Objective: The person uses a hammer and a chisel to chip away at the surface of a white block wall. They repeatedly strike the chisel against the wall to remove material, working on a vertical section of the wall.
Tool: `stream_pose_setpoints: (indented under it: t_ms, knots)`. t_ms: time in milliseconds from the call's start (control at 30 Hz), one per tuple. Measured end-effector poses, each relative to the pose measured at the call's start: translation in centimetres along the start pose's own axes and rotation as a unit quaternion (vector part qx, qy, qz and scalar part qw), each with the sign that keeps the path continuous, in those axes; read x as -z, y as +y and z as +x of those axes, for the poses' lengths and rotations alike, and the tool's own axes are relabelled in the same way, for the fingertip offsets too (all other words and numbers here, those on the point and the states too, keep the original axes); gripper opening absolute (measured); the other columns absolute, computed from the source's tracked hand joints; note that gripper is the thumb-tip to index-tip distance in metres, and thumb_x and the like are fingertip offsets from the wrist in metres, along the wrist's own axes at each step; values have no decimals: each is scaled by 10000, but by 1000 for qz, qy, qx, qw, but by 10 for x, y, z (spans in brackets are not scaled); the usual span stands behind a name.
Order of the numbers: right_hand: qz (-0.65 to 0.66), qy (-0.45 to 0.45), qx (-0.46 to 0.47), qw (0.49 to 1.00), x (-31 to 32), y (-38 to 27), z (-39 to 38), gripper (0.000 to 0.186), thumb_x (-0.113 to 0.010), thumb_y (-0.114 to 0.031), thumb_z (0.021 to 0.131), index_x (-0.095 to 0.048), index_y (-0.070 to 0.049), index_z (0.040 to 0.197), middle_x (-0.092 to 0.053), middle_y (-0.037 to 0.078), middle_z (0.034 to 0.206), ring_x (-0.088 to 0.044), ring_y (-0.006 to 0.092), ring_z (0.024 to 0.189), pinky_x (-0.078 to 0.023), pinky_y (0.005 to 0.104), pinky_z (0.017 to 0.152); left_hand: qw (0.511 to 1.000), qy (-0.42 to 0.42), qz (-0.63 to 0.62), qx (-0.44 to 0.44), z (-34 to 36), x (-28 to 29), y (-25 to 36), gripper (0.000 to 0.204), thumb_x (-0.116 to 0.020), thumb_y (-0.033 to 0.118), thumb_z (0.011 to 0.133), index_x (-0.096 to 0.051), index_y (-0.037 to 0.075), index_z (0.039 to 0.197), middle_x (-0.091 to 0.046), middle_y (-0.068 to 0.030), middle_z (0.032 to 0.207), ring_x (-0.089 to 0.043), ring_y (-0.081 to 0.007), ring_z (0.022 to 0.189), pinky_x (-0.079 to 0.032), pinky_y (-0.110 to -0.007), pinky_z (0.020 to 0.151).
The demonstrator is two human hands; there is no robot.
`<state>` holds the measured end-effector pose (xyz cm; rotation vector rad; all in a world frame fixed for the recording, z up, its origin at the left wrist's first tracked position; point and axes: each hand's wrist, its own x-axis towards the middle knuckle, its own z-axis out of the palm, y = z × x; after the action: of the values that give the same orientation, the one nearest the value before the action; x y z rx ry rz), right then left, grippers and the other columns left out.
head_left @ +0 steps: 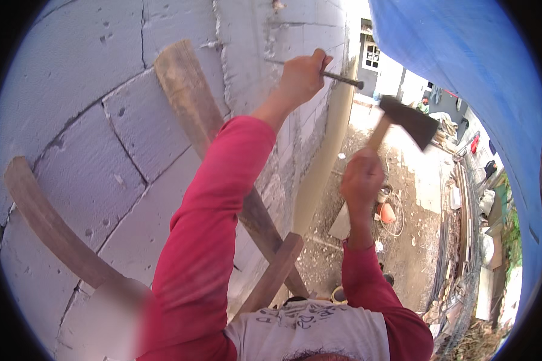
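Observation:
My left hand (303, 77) is raised against the pale block wall (132, 108), its fingers wrapped round a dark metal chisel (343, 79). The chisel's rounded end sticks out to the right; its other end is hard to make out at the wall. Lower and to the right, my right hand (362, 177) grips the wooden handle of a hatchet (411, 121). The hatchet's dark head is up, with the blunt side toward the chisel's end and the wide blade away from it. A small gap separates the two tools.
Wooden planks (190, 90) lean across the wall, one crossing beneath my left arm; a curved plank (60, 222) stands at left. A blue tarp (464, 54) hangs at right. Far below, the ground holds an orange bucket (386, 213), long poles (462, 210) and debris.

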<state>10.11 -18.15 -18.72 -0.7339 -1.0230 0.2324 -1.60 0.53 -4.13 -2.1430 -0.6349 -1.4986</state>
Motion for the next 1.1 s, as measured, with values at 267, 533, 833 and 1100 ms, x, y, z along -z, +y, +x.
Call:
stream_pose_setpoints:
  t_ms: [267,533,833,1100]
  knots:
    - [151,21,134,979,-3,-20,3,283,-503,-242,1042,-592,-99,815,-571,23,675,-517,112,539,-425,281,482,999,-1,-51,4,-8,-5,9,142,-628,60,845,-569,104,966,-679,-133,775,-671,-363,769,-502,-483,650]
    - [93,89,301,945,14,-49,28,195,-405,-87,978,-552,-32,863,-451,53,539,-419,129,374,-378,272,316,1000,-5,-30,6,-11,-1,-3,141,-622,60,865,-580,117,987,-675,-133,754,-661,-373,709,-492,-484,603]
    - [178,166,159,957,30,-53,-13,452,-430,-455,1066,-495,-25,939,-454,78,555,-409,128,391,-376,276,327,998,-3,-53,-33,-18,-15,12,194,-643,27,838,-564,99,999,-681,-105,743,-674,-345,695,-506,-473,599]
    - [165,138,105,971,29,-56,-12,446,-395,-416,1080,-500,-18,906,-474,85,564,-420,134,403,-368,273,331,999,-42,-23,-21,-23,-15,7,304,-633,-30,763,-551,109,1020,-715,-42,861,-689,-316,774,-526,-450,645]
